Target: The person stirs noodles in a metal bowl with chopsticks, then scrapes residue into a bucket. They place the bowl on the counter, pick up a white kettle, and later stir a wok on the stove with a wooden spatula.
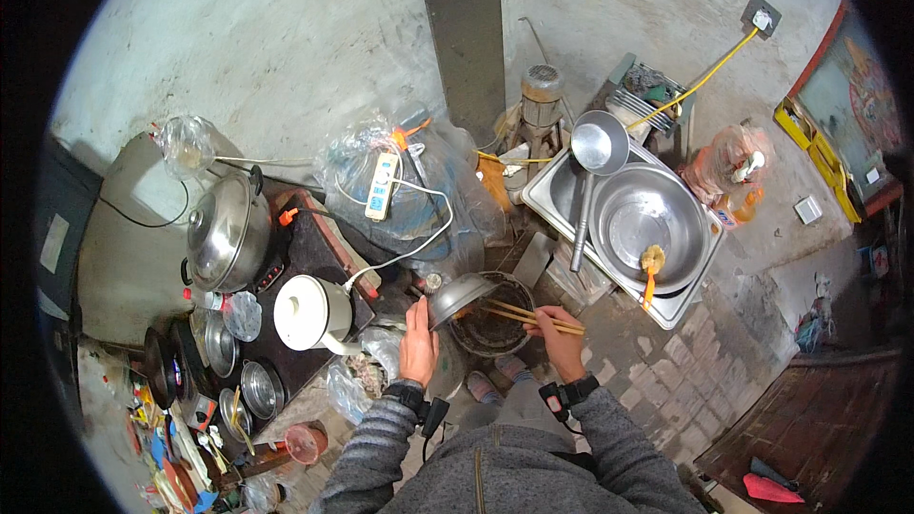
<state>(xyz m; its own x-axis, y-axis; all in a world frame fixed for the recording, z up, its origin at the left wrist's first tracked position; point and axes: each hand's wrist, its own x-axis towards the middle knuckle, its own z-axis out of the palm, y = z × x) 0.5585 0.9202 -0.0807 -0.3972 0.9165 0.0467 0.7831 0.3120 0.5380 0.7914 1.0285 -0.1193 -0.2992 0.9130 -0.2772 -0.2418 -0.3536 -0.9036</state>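
Observation:
My left hand (419,344) grips the near rim of a metal bowl (464,295), which is tilted on its side over a dark round bucket (500,343). Something orange-brown shows at the bowl's lower edge; its inside is mostly hidden. My right hand (557,343) holds a pair of wooden chopsticks (521,315), their tips pointing left to the bowl's opening. To the right, a large steel basin (628,228) sits in a metal sink (669,318), with an orange-handled brush (651,268) inside its near edge. A long-handled metal ladle (600,144) lies across the sink.
At left, a dark table (314,228) bears a lidded steel pot (228,232), a white electric pot (303,313) and metal bowls (262,389). A power strip (382,185) lies on plastic-covered things. A cord runs from it to the white pot. A red plastic container (305,441) stands lower left.

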